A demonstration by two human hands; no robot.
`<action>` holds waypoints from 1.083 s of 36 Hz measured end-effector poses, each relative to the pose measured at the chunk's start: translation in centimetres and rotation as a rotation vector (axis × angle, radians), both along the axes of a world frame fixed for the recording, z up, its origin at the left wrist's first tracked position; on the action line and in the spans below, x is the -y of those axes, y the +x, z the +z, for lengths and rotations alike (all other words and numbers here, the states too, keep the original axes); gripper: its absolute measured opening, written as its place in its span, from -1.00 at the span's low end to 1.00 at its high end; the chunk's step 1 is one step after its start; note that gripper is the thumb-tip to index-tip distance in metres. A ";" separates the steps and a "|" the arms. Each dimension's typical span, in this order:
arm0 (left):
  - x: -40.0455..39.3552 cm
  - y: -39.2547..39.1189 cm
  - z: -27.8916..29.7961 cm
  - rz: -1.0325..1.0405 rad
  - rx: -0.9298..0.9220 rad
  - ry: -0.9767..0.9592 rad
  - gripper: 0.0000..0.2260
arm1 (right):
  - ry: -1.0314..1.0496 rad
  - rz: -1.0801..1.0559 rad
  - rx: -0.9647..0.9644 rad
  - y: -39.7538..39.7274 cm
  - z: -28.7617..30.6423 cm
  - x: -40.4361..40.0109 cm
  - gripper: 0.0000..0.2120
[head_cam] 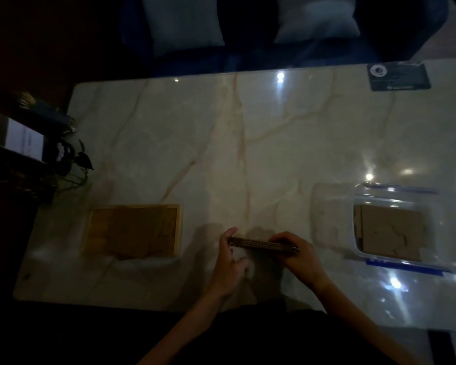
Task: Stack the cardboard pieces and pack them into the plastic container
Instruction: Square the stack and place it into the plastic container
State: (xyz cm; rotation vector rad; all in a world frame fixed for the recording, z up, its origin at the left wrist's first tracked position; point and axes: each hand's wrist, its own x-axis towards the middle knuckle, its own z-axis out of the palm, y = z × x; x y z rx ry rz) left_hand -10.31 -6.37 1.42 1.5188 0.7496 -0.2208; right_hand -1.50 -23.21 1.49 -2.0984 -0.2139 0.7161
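Note:
A thin stack of cardboard pieces [258, 243] stands on edge near the table's front middle. My left hand [231, 262] presses its left end and my right hand [298, 255] grips its right end. To the left, a wooden tray [179, 227] holds more flat cardboard pieces [134, 230]. At the right sits the clear plastic container [353, 222] with blue clips, and brown cardboard [395, 233] lies inside it.
The marble table [248, 140] is dimly lit with bright reflections at the right. A dark card [399, 76] lies at the back right corner. Dark clutter and a small plant [71, 159] crowd the left edge. Cushioned seating [248, 27] stands behind the table.

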 end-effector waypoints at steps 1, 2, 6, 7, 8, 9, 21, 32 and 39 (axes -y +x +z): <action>-0.3 0.1 -0.1 -0.033 0.004 0.039 -0.36 | -0.004 0.003 -0.004 0.1 0.1 0.0 -0.74; -0.7 0.1 -0.2 -0.068 0.007 0.086 -0.39 | -0.008 0.009 -0.005 0.1 0.1 0.1 -0.74; -2.2 0.1 -0.7 -0.185 0.018 0.260 -0.58 | -0.039 0.017 0.009 0.1 0.0 0.2 -0.73; -2.4 0.1 -0.9 -0.205 0.027 0.298 -0.61 | -0.050 0.018 0.007 0.1 0.0 0.2 -0.71; -2.7 0.2 -1.1 -0.218 0.036 0.330 -0.63 | -0.061 0.019 0.004 0.1 0.0 0.3 -0.69; -3.0 0.3 -1.2 -0.231 0.042 0.355 -0.63 | -0.072 0.020 0.003 0.1 -0.1 0.5 -0.67; -3.3 0.6 -2.3 -0.237 0.084 0.449 -0.65 | -0.112 0.018 0.054 -0.4 0.0 0.5 -0.73; -2.7 -0.8 -2.3 -0.193 0.160 0.444 -0.67 | -0.052 0.009 0.029 -0.6 0.3 1.3 -0.67; -2.6 -0.5 -3.0 -0.199 0.115 0.449 -0.58 | -0.105 0.011 0.020 -0.9 0.1 1.0 -0.71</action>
